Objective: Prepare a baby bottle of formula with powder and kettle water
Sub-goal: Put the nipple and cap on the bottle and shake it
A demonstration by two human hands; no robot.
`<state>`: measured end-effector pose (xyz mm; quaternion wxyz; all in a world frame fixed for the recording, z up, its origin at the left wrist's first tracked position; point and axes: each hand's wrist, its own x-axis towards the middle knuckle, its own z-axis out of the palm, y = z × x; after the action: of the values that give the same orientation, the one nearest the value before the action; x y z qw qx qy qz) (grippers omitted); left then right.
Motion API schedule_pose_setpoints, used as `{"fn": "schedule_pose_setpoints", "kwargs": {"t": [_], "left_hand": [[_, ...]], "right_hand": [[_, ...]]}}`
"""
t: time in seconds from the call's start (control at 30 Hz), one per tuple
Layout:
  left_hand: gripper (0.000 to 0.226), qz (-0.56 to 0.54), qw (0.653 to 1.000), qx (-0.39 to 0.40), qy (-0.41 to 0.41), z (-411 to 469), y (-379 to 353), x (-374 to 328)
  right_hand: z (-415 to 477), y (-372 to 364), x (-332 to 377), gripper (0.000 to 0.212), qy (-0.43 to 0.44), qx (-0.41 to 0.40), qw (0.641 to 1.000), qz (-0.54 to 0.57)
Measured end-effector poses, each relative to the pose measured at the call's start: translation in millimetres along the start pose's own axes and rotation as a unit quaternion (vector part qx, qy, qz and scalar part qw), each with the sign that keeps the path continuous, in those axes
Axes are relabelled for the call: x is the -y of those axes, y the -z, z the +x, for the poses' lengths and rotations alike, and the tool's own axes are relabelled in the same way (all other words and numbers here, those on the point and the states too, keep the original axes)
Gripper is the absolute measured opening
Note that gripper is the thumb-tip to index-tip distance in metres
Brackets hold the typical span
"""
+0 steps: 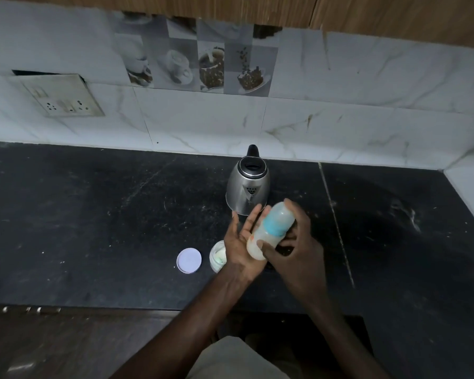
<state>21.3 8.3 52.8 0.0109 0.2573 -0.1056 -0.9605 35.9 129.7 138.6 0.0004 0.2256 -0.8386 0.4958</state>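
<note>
Your clear baby bottle with a blue ring (275,222) is tilted in the air, just in front of the shiny steel kettle (248,187). Your right hand (296,250) wraps round it. Your left hand (242,242) lies flat against it. A small open jar (217,255) sits by its round white lid (188,260).

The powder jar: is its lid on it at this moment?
No, the lid lies flat on the counter just left of the open powder jar, apart from it.
</note>
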Motion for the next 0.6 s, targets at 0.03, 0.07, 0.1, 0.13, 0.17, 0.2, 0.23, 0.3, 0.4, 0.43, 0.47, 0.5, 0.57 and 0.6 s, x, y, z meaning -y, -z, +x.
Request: {"fn": "schedule_pose_setpoints", "kwargs": {"t": [0.03, 0.07, 0.1, 0.13, 0.17, 0.2, 0.23, 0.3, 0.4, 0.43, 0.47, 0.5, 0.57, 0.6], "left_hand": [[0.067, -0.005, 1.000, 0.005, 0.006, 1.0, -2.1, 0.8], [0.066, -0.010, 1.000, 0.005, 0.005, 0.8, -3.1, 1.3], [0.066, -0.011, 1.000, 0.005, 0.002, 0.0, -3.2, 1.9], [0.066, -0.004, 1.000, 0.001, -0.003, -0.5, -1.9, 2.4], [0.067, 0.012, 1.000, -0.007, -0.008, -0.9, 0.6, 2.8], [0.068, 0.029, 0.999, -0.020, -0.009, -0.8, 2.8, 2.9], [0.068, 0.037, 0.999, -0.028, -0.008, 0.6, 3.6, 2.7], [0.066, 0.024, 1.000, -0.019, -0.004, 3.7, 5.8, 4.1], [0.065, -0.003, 1.000, 0.004, 0.018, 3.9, 2.6, 8.9], [0.065, -0.005, 1.000, 0.001, 0.024, 4.2, -0.3, 9.2], [0.065, -0.009, 1.000, -0.005, 0.023, 4.0, -3.3, 8.6], [0.065, -0.010, 1.000, -0.008, 0.017, 3.6, -5.3, 7.4], [0.065, 0.018, 1.000, -0.015, 0.001, 0.5, -4.8, 6.1], [0.066, 0.035, 0.999, -0.020, -0.003, 0.2, -3.2, 5.2]], "right_hand": [[-0.6, 3.2, 1.0, 0.108, -0.003, -0.011, 1.000, 0.007], [2.4, 10.2, 6.1, 0.108, -0.006, -0.027, 0.999, 0.018], [6.5, 17.4, 10.0, 0.108, 0.003, -0.044, 0.999, 0.021], [11.3, 26.2, 15.8, 0.107, 0.021, -0.053, 0.998, 0.013], [16.0, 34.5, 21.9, 0.105, 0.040, -0.065, 0.997, 0.008], [18.6, 41.3, 27.1, 0.105, 0.048, -0.099, 0.994, 0.017], [21.4, 43.6, 23.5, 0.105, 0.045, -0.158, 0.985, 0.046], [22.8, 30.1, 14.7, 0.106, -0.012, -0.212, 0.969, 0.124], [6.7, -0.7, 2.8, 0.103, -0.062, -0.046, 0.997, 0.023], [2.9, -0.8, 1.8, 0.103, -0.063, -0.041, 0.997, 0.012], [3.6, 5.2, 8.6, 0.103, -0.064, -0.055, 0.996, 0.013], [6.9, 12.8, 13.4, 0.103, -0.053, -0.082, 0.995, 0.016], [13.5, 30.1, 29.8, 0.102, -0.015, -0.129, 0.991, 0.020], [14.9, 34.7, 35.3, 0.102, 0.009, -0.168, 0.985, 0.038]]}}
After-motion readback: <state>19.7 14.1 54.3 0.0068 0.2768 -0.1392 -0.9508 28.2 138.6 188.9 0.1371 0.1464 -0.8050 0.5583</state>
